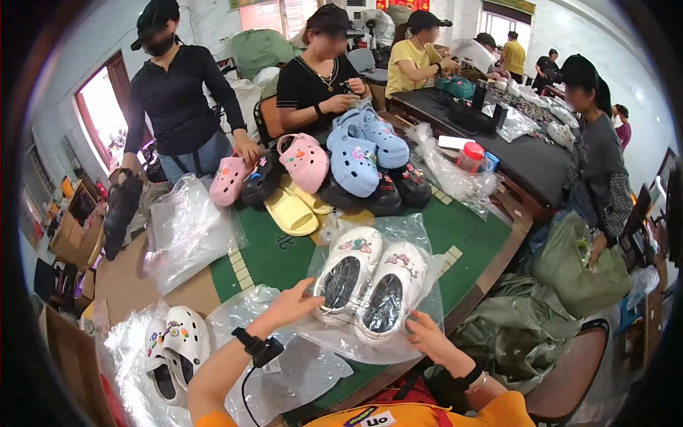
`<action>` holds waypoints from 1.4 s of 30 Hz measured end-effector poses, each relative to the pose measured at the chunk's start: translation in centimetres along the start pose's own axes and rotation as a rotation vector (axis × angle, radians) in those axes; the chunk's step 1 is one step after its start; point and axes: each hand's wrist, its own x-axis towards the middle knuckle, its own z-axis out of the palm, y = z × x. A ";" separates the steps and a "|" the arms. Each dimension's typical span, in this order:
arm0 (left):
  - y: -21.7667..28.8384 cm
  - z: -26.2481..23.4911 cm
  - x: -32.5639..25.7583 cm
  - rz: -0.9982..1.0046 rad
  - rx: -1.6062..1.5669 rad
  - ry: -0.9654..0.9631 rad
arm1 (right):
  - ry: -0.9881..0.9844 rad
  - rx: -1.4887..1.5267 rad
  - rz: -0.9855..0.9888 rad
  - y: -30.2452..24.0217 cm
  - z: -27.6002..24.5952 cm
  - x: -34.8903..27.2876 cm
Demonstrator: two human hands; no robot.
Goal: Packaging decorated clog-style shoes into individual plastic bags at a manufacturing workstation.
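In front of me a pair of white clogs with colourful charms lies inside a clear plastic bag on the green table. My left hand is at the bag's left side, fingers stretched toward the near end of the left clog. On the opposite side, my right hand has its fingers apart beside the heel of the right clog, at the bag's edge. Neither hand grips anything that I can see. At the lower left, another white charm-covered pair of clogs rests on clear plastic.
Beyond the bag is a pile of blue clogs, pink clogs, black clogs and yellow slides. Loose clear bags lie to the left. A co-worker touches the pile. Green sacks stand at right.
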 end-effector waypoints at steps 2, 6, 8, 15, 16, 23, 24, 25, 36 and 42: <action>-1.8 0.0 0.0 0.050 -0.043 -0.038 | -0.015 -0.017 -0.056 4.1 -1.7 1.4; -3.4 -0.2 -0.7 0.047 -0.081 -0.137 | -0.226 -0.004 0.173 4.9 -0.7 -0.6; -3.3 -0.1 -0.3 -0.040 -0.186 -0.192 | -0.202 0.028 0.177 5.7 0.5 -0.7; 1.6 1.2 0.6 0.467 0.311 0.519 | -0.282 0.325 0.068 2.3 0.4 -0.7; 3.2 1.6 0.2 0.574 0.364 0.560 | -0.267 0.342 0.050 2.1 0.3 -0.3; 4.7 4.6 -0.5 0.470 0.542 0.163 | -0.211 0.092 -0.005 1.5 1.2 -0.4; 4.8 4.3 -0.5 0.456 0.513 0.164 | -0.245 0.065 -0.028 1.5 1.0 -0.1; 4.7 4.4 0.0 0.433 0.445 0.214 | -0.243 0.005 -0.021 2.1 0.4 0.4; 9.3 5.5 5.2 0.119 0.596 0.044 | -0.288 -0.001 -0.074 3.7 1.2 -0.2; 8.3 9.1 5.9 0.073 0.493 0.300 | -0.265 0.081 -0.070 3.0 1.4 0.5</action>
